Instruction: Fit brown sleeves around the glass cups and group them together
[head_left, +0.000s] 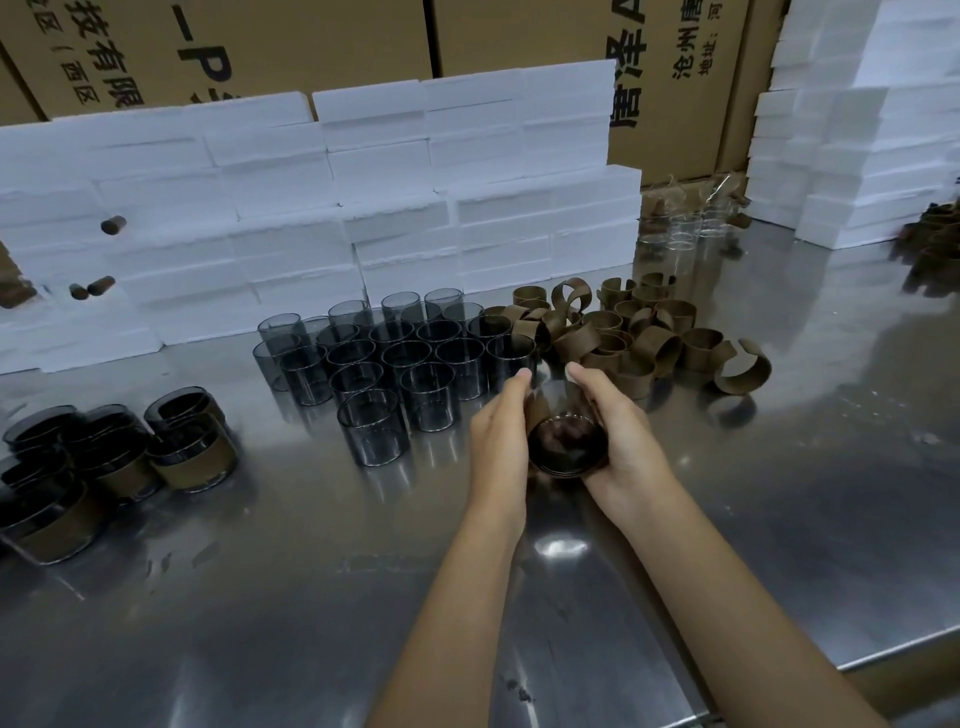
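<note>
Across the steel table (291, 597), which fills the view and ends in a visible front-right edge, stock is laid out in zones: white foam blocks (322, 208) stacked along the back and far right, a block of bare smoked-glass cups (387, 364) at centre, a loose heap of brown sleeves (628, 332) just to their right, and the finished sleeved cups (119, 457) grouped at far left. Between the bare cups and the near edge, both hands are closed together on one glass cup (566, 441), held tilted with one end facing the camera; the left hand (501, 441) wraps its left side and the right hand (623, 441) its right, thumbs extended along the top. Brown material shows around the cup, so the sleeve appears to be going on; how far it is seated cannot be told. Judgement: the step is best done by keeping the split band square to the glass and pressing it evenly with both palms, so it sits level as on the finished group. Open surface lies to the near left, giving an unobstructed low path to the sleeved cups. The bare cups stand close beyond the left hand's fingertips, so any forward reach risks knocking them.
</note>
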